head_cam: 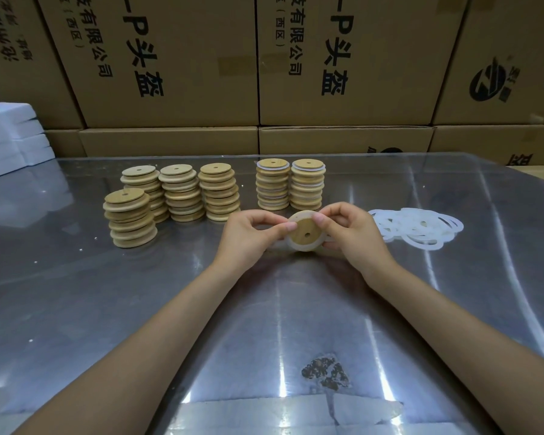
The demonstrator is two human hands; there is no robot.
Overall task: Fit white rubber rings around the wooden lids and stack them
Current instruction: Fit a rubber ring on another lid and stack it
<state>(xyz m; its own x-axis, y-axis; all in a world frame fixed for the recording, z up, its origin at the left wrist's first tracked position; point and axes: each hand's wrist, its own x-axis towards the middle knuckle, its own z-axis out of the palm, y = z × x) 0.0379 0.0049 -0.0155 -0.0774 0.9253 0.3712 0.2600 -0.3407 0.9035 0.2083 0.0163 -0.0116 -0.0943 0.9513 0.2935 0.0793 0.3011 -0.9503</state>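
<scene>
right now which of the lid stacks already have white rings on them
The two right-hand stacks, just behind the hands: white ring edges show between and atop their lids. The four stacks on the left are bare wood.

Print only on cartons, all at 12 o'clock behind the table. Left-centre carton (170, 58): big black "P头盔", smaller column beside it "有限公司" and "(西区)". Right-centre carton (352, 58): same three strings. Carton at 1–2 o'clock (500, 58): round black logo, characters too blurred. Far-left carton (10, 51): unreadable.
</scene>
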